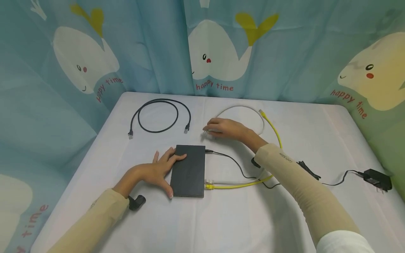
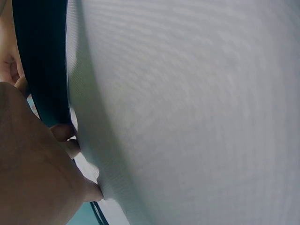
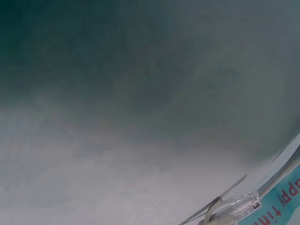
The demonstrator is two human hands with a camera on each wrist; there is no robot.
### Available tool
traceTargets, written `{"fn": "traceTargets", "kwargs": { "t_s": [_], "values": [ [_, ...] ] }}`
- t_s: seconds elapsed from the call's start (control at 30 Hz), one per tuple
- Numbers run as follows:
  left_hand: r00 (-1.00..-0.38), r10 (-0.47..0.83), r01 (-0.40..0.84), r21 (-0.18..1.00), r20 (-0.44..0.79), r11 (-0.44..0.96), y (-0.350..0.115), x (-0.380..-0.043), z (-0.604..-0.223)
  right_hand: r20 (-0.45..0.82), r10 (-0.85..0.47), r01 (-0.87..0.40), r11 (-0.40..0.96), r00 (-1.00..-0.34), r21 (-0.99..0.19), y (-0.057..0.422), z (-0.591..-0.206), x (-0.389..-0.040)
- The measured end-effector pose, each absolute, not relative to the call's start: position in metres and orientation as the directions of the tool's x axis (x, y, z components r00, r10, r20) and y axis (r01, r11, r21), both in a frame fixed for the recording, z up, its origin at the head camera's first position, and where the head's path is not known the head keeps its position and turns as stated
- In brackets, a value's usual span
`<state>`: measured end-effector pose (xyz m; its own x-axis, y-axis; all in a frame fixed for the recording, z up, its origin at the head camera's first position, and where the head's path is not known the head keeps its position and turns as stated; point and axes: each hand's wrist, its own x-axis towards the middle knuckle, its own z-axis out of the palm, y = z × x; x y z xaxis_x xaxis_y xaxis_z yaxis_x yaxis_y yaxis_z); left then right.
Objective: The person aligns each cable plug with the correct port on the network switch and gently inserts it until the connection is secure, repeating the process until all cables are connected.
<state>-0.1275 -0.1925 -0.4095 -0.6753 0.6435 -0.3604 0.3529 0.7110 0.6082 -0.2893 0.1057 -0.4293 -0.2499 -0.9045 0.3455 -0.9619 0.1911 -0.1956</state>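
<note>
My left hand (image 1: 158, 172) lies with fingers spread along the left side of a flat black network box (image 1: 189, 172), one fingertip resting on its top. That box's dark edge (image 2: 44, 61) also shows in the left wrist view. A yellow network cable (image 1: 235, 187), a white network cable (image 1: 234, 182) and a thin black power cord (image 1: 232, 159) are plugged into its right side. My right hand (image 1: 227, 128), above and right of the box, pinches the white cable's free end. Its clear plug (image 3: 246, 206) appears in the right wrist view, where the fingers are out of sight.
A coiled black network cable (image 1: 158, 131) lies at the back left, both plugs loose. The yellow cable's free plug (image 1: 262, 113) lies at the back. On the right are a bundled cord (image 1: 308, 170) and a power adapter (image 1: 376, 179). Patterned curtains (image 1: 158, 52) surround the white table.
</note>
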Motion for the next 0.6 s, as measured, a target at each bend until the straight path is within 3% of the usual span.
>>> {"fn": "traceTargets", "kwargs": {
  "t_s": [0.3, 0.6],
  "values": [
    [-0.674, 0.645, 0.355, 0.607, -0.361, 0.711, -0.192, -0.124, -0.412, 0.385, -0.903, -0.98, 0.196, -0.189, -0.023, 0.104, -0.429, -0.281],
    [-0.683, 0.628, 0.341, 0.597, -0.374, 0.726, -0.191, -0.122, -0.412, 0.359, -0.903, -0.966, 0.257, -0.236, 0.012, 0.104, -0.422, -0.274]
  ]
}}
